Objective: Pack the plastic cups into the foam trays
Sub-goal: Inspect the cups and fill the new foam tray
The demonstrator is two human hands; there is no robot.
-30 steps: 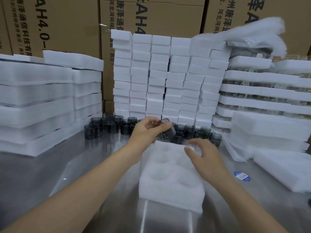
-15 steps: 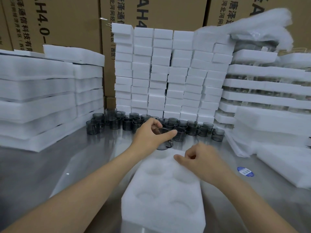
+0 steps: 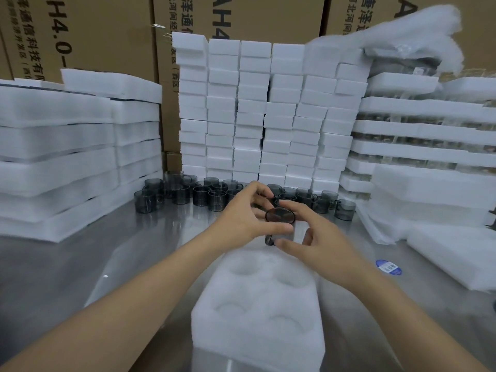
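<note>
Left hand [image 3: 239, 220] and right hand [image 3: 323, 238] are both clamping their grip on a smoky cup [image 3: 280, 224] over the foam tray [image 3: 256, 299]; probably seating it in a pocket next.

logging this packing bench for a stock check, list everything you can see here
held cup: one, smoky grey, by the tray's far end
tray: one, white, front centre, visible pockets empty
loose cups: many, grey, far side of table
foam blocks: many, white, stacked centre back
foam sheets: stacks, white, left
tray stack: one, white, right
boxes: several, brown, behind
sticker: one, blue, table right
table: one, steel
left hand: grips held cup
right hand: fingers pinch held cup
</note>
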